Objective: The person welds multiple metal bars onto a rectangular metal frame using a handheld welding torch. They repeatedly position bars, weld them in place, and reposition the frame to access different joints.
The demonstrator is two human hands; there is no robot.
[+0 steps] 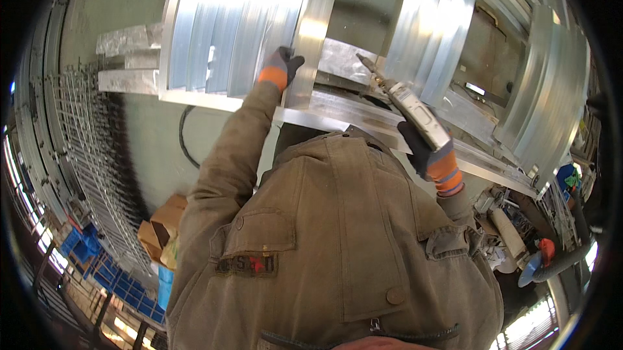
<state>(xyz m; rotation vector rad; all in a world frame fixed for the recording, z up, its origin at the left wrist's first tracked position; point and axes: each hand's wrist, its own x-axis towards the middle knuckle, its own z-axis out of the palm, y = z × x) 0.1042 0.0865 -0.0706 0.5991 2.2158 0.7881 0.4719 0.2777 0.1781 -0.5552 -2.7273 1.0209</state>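
Observation:
My left hand (282,70), in a dark grey glove with an orange cuff, is closed at the edge of a long aluminium profile (313,19). Its thumb points right across the metal; the fingertips are partly hidden. A light-grey inline power tool (415,111) with a narrow metal tip sits in my right hand (428,152), which wears a matching glove. The tip points up and left, over a flat metal crosspiece (344,61). Left of my left hand lies a ribbed aluminium panel (227,32), and a second ribbed panel (435,19) is beyond the tool.
A pale metal frame rail (350,118) runs across in front of my chest. Another ribbed panel (548,90) lies at right. Stacked wire mesh (84,136), a cardboard box (165,223) and blue crates (123,278) are at left. A thick hose (558,269) hangs at lower right.

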